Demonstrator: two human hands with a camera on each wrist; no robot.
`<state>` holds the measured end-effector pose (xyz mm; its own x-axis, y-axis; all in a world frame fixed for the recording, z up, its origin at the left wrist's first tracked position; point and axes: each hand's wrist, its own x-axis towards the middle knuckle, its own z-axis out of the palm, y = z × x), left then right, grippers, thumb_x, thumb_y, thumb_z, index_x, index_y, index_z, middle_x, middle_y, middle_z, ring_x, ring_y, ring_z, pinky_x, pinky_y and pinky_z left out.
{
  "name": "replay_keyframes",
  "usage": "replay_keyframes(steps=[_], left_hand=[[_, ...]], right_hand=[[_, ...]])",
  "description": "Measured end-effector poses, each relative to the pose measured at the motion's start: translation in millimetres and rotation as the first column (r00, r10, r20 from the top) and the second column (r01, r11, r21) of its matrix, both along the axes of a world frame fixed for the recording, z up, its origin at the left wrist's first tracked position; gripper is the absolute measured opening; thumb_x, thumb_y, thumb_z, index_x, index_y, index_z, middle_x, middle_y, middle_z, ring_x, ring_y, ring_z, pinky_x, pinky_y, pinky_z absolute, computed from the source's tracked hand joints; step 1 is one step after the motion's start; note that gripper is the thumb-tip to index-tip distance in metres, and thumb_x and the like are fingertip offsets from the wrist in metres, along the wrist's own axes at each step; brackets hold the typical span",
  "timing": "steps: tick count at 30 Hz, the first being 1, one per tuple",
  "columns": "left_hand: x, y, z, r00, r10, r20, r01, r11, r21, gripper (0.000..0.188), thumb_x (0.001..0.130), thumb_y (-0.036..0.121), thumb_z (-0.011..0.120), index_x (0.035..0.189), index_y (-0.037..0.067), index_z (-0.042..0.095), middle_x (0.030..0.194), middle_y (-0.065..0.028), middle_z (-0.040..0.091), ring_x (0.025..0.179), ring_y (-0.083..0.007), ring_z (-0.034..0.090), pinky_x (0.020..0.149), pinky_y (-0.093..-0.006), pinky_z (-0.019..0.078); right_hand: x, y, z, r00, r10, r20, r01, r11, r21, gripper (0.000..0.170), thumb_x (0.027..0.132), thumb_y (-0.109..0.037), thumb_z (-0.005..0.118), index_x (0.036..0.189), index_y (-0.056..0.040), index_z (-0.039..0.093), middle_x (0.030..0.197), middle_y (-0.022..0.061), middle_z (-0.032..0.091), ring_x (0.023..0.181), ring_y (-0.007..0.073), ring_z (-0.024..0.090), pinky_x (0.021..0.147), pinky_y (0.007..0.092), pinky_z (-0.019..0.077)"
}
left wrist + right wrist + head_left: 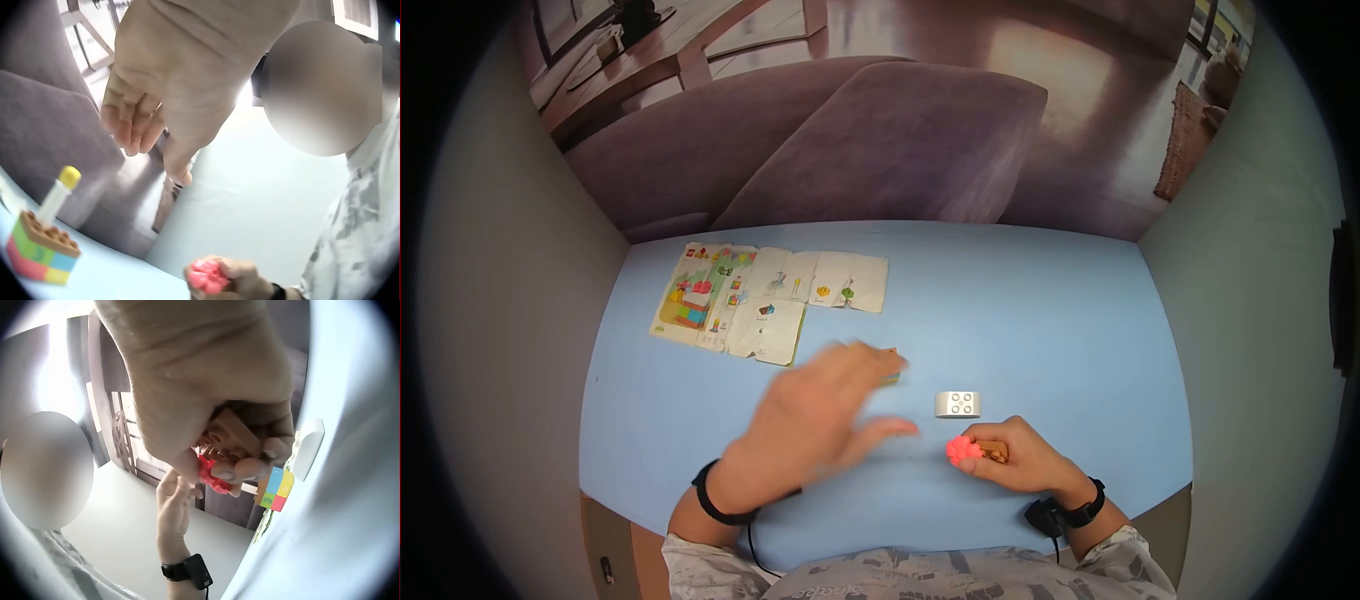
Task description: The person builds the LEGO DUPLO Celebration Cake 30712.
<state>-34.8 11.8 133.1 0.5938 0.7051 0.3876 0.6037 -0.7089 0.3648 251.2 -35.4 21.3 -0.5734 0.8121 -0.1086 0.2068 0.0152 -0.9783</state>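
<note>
The right hand grips a brown studded brick and a red flower-shaped piece near the table's front edge. Raised over the table, the left hand has its fingers extended, blurred, and holds nothing. Partly behind it in the head view is a small block stack. In the left wrist view that stack shows green, blue, pink and yellow blocks under a brown studded top, with a white candle piece tipped yellow standing upright on it.
A white block with four round marks lies just beyond the right hand. An unfolded, creased instruction sheet lies at the table's back left. Grey side walls flank the blue table.
</note>
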Motion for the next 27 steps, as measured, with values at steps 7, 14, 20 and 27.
replay_keyframes(steps=[7, 14, 20, 27], left_hand=[[30.4, -23.1, -42.5, 0.953, -0.287, -0.101, 0.259, 0.939, -0.225, 0.042, 0.097, 0.039, 0.074, 0.121, 0.005, 0.068, 0.093, -0.0086, 0.068, 0.084, -0.0256, 0.072, 0.068, -0.0357, 0.0584], [36.5, -28.3, -42.9, 0.947, -0.32, 0.043, 0.318, 0.903, -0.29, 0.027, 0.102, 0.029, 0.07, 0.109, 0.005, 0.063, 0.087, -0.0097, 0.061, 0.078, -0.0277, 0.07, 0.066, -0.0392, 0.0569], [34.2, -26.3, -49.2, 0.953, -0.296, 0.071, 0.304, 0.909, -0.287, 0.024, 0.1, 0.025, 0.074, 0.111, 0.005, 0.067, 0.088, -0.0083, 0.064, 0.076, -0.0273, 0.069, 0.063, -0.0394, 0.0564], [36.5, -25.0, -44.1, 0.934, -0.312, 0.172, 0.354, 0.868, -0.347, 0.021, 0.099, 0.022, 0.074, 0.11, 0.006, 0.067, 0.09, -0.008, 0.065, 0.079, -0.0275, 0.07, 0.065, -0.04, 0.0566]], right_hand=[[1.1, -1.9, 2.7, 0.984, 0.176, -0.002, -0.176, 0.984, 0.022, 0.026, 0.1, -0.027, 0.078, 0.114, -0.0065, 0.072, 0.07, 0.005, 0.062, 0.059, 0.0154, 0.052, 0.059, 0.0293, 0.0433], [-1.2, -2.2, 9.6, 0.987, 0.149, -0.051, -0.149, 0.989, 0.001, 0.029, 0.1, -0.029, 0.078, 0.117, -0.0061, 0.071, 0.071, 0.0049, 0.064, 0.06, 0.0143, 0.053, 0.06, 0.0294, 0.0447], [0.3, -4.3, -3.4, 0.996, 0.021, -0.082, -0.025, 0.998, -0.05, 0.03, 0.105, -0.032, 0.072, 0.121, -0.0067, 0.072, 0.073, 0.001, 0.063, 0.065, 0.0103, 0.053, 0.062, 0.0274, 0.0452], [2.8, -2.5, 2.2, 0.968, -0.099, -0.231, 0.043, 0.97, -0.238, 0.038, 0.112, -0.036, 0.058, 0.127, -0.0019, 0.064, 0.084, 0.0007, 0.064, 0.077, 0.0076, 0.055, 0.073, 0.0257, 0.047]])
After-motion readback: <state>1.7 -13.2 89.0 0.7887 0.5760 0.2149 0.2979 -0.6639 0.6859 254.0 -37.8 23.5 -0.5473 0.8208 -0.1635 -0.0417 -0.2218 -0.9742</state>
